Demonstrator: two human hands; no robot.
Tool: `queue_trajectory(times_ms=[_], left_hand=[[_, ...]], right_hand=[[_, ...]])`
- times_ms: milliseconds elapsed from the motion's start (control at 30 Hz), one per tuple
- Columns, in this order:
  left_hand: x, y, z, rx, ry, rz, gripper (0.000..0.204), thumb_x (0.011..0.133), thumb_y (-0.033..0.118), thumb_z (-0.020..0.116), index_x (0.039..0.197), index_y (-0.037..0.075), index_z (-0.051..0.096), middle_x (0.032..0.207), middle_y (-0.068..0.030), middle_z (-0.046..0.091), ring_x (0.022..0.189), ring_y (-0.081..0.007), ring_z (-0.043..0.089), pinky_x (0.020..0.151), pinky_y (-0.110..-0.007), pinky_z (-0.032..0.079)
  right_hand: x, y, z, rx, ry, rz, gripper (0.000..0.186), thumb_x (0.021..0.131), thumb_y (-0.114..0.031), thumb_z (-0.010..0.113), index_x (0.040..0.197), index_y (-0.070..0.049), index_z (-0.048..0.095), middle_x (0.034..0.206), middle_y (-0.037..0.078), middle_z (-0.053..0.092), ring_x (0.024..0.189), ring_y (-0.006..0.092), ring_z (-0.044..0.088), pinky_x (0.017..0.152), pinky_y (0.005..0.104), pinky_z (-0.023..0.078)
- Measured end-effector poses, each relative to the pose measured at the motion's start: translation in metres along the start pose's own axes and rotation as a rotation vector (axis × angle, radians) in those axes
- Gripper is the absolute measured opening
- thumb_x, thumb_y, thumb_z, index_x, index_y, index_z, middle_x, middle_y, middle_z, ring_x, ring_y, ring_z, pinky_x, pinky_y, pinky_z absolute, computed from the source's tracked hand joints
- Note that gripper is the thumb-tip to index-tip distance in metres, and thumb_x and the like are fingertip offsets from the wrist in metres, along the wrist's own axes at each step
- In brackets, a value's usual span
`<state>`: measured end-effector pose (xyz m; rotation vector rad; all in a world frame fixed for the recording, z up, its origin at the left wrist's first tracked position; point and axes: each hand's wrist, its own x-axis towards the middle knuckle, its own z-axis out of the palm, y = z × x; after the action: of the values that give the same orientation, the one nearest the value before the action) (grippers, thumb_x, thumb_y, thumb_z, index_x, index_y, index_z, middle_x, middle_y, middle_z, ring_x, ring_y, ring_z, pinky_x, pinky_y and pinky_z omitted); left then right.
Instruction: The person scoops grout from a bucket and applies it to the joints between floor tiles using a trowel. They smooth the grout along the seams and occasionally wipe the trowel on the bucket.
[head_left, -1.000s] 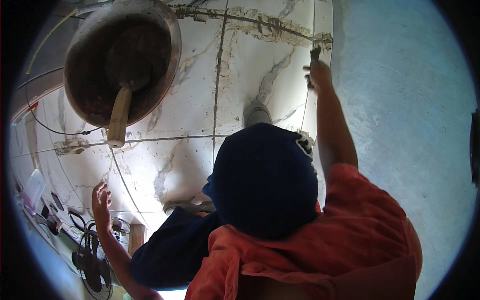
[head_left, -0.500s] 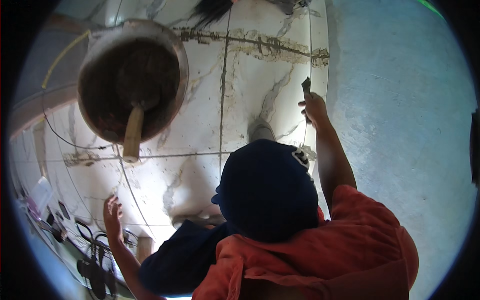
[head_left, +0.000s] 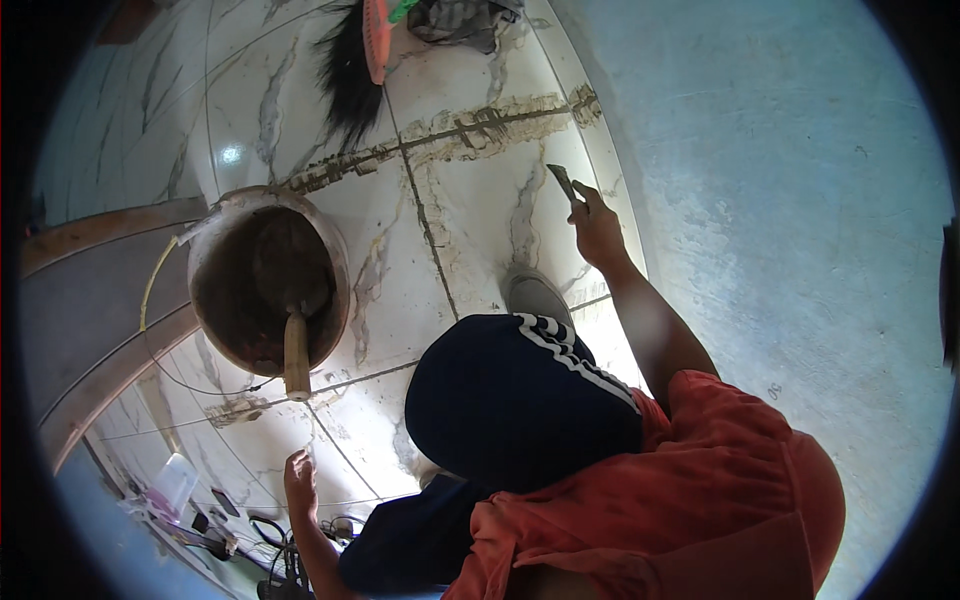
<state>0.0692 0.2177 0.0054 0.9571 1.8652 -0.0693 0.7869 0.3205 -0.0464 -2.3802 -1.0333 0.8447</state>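
Observation:
My right hand (head_left: 600,232) is closed around a small scraper (head_left: 561,181) with a flat, dark, angled blade. It is held above the white marbled tiles near the wall, its blade pointing away from me and slightly left. Beyond the blade, a tile joint (head_left: 480,128) is smeared with grey-brown mortar. At the lower left my left hand (head_left: 301,484) hangs over the floor, fingers loosely bent, with nothing visible in it. Farther left stands a round bucket (head_left: 340,300), dark inside. A trowel with a wooden handle (head_left: 296,358) rests in it, its blade hard to make out.
A pale blue wall (head_left: 780,200) runs along the right. At the far side lie a black-bristled broom (head_left: 352,85) and a grey cloth (head_left: 465,22). A wooden frame (head_left: 120,225) and a thin cable (head_left: 150,350) are left of the bucket. Sandals and small items cluster lower left.
The view has shifted, bringing the broom and cloth further in. The scraper has turned from nearly upright to slanting left. My left hand appears lower and nearer my knee.

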Motion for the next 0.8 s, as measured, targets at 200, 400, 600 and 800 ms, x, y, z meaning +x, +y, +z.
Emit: queue_trajectory(times_ms=[200,400,600,800], left_hand=[[0.006,0.041,0.005,-0.027,0.019,-0.109,0.034,0.1,0.019,0.053,0.132,0.009,0.054,0.118,-0.0073,0.061,0.094,-0.0144,0.057,0.075,-0.027,0.045],[0.022,0.027,-0.008,0.012,-0.048,-0.074,0.038,0.102,0.028,0.051,0.138,0.015,0.049,0.134,-0.0091,0.055,0.11,-0.0229,0.058,0.095,-0.045,0.045],[0.011,0.048,0.007,-0.046,0.018,-0.076,0.034,0.101,0.017,0.053,0.133,0.005,0.053,0.12,-0.0116,0.058,0.1,-0.0179,0.056,0.088,-0.032,0.049],[-0.009,0.051,0.004,-0.002,0.042,-0.127,0.035,0.101,0.019,0.052,0.135,0.008,0.052,0.124,-0.0104,0.059,0.103,-0.0195,0.058,0.085,-0.032,0.048]], right_hand=[[-0.009,0.007,0.0,0.014,-0.037,-0.025,0.043,0.098,-0.027,0.057,0.137,-0.009,0.054,0.082,0.017,0.07,0.075,0.0331,0.068,0.072,0.0424,0.052],[0.032,0.009,0.003,0.177,-0.011,-0.035,0.042,0.098,-0.022,0.054,0.137,-0.01,0.055,0.086,0.014,0.072,0.066,0.0213,0.067,0.063,0.0359,0.054],[0.11,0.009,0.011,0.113,0.095,0.001,0.042,0.096,-0.02,0.052,0.137,-0.01,0.055,0.087,0.013,0.073,0.061,0.0184,0.065,0.049,0.0365,0.052],[0.143,-0.01,0.018,0.169,0.068,0.229,0.045,0.095,-0.017,0.048,0.14,-0.014,0.053,0.088,0.011,0.072,0.053,0.016,0.059,0.04,0.0339,0.046]])
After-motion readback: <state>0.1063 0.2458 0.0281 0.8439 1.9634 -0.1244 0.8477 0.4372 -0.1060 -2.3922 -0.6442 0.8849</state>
